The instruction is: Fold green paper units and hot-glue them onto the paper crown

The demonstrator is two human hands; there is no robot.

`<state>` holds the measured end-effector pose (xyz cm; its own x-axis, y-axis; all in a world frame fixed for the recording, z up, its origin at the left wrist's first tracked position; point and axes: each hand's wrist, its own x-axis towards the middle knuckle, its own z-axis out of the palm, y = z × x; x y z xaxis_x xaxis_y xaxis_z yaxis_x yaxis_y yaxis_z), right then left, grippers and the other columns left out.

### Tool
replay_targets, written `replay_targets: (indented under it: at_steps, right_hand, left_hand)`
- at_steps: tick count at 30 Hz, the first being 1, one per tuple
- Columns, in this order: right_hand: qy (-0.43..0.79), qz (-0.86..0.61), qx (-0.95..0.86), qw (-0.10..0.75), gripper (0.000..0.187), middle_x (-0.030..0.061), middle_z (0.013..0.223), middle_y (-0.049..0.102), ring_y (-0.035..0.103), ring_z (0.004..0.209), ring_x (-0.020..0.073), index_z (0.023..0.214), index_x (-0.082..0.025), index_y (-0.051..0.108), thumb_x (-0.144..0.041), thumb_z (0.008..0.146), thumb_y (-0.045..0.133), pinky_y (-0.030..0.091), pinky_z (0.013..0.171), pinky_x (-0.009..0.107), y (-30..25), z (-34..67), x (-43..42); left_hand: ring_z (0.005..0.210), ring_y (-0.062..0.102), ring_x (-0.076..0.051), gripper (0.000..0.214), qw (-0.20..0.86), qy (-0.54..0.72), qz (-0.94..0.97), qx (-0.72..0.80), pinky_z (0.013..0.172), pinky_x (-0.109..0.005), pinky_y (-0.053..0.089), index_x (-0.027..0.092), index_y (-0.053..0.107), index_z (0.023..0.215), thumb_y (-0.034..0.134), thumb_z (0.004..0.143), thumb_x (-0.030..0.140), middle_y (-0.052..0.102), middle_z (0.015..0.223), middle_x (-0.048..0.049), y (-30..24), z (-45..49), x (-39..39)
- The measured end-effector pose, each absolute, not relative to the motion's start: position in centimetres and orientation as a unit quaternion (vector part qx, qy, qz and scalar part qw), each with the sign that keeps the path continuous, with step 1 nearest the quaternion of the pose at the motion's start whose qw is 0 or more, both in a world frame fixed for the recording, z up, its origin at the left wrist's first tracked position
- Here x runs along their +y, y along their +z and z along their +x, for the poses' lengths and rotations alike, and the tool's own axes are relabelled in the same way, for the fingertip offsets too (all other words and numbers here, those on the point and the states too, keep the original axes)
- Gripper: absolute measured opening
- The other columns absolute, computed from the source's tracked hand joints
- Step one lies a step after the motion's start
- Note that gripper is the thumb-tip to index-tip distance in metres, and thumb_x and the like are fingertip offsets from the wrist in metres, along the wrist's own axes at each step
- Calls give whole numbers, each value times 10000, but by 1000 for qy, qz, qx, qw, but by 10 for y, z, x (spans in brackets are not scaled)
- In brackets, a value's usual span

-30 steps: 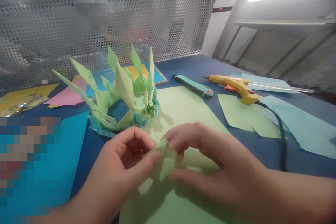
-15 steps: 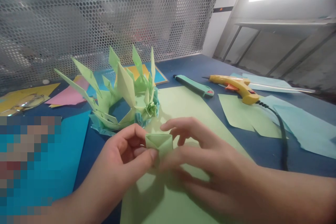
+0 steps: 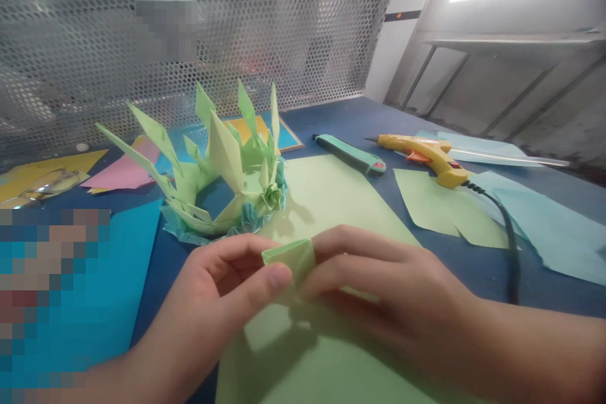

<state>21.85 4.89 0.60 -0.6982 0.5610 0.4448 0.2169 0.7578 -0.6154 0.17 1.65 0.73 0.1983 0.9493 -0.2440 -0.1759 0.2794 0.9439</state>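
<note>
Head view: your left hand (image 3: pixel 213 303) pinches a small folded light-green paper piece (image 3: pixel 299 257), thumb flat across its near face, the other fingers curled behind, gap closed down to the paper's thickness; your right hand (image 3: pixel 402 290) comes in from the other side, fingers bent, touching the piece along its right edge and lower part; whether those fingers clamp it or merely steady it, cannot tell, as their lower tips are blurred; the piece sits between your two hands, raised above a large pale-green paper sheet (image 3: pixel 331 186), its upper edge tilted up to the right, a fold showing along the top

Just beyond your left hand, a spiky light-green folded-paper crown (image 3: pixel 226 150) stands with crinkled blue-green paper around its base and a green paper rose at its right front; past the sheet's far right edge, a teal-and-black utility knife (image 3: pixel 350 154); farther right, a yellow glue gun (image 3: pixel 416 146) with black cord, lying partly on paper; all on a dark-blue tabletop (image 3: pixel 331 118); bright-blue sheet (image 3: pixel 130 265) left of your left hand
</note>
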Motion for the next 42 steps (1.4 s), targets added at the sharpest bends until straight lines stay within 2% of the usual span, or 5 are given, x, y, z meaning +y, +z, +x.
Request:
replay_targets:
  at_steps: [4,15,24,34,42]
  right_hand:
    - [262,-231,-879,324,297,34,1052,657,682,881,104,954,-216,647,55,866,564,571,838,170,7,219,47]
    - [255,-200,-880,347,66,43,1012,600,632,771,71,944,-173,696,-132,965,648,543,768,120,7,219,48]
    - [301,-292,-831,367,100,4,852,698,675,740,71,787,-175,693,-107,857,720,536,709,115,15,211,43]
    - [303,-305,-820,377,167,-30,755,702,647,685,56,759,-187,704,-26,801,684,512,652,98,12,210,44]
    - [304,-300,-826,368,212,-47,715,711,646,636,34,773,-178,715,28,800,674,496,637,57,15,211,44]
  left_hand:
    - [625,649,-86,130,639,431,399,496,571,-97,517,219,800,710,927,694,244,776,677,46,6,3,20]
    - [496,572,-19,282,701,428,346,453,492,-51,438,196,635,740,891,777,311,676,535,114,7,4,19]
    - [605,623,-19,265,723,411,390,396,549,-40,442,198,588,718,809,864,201,703,629,116,6,3,19]
    - [535,562,-74,419,684,416,380,463,503,-110,467,169,560,553,946,499,16,677,547,67,10,9,20]
    - [611,623,-72,351,612,416,468,483,567,-106,493,183,559,573,888,659,94,700,646,66,6,6,20]
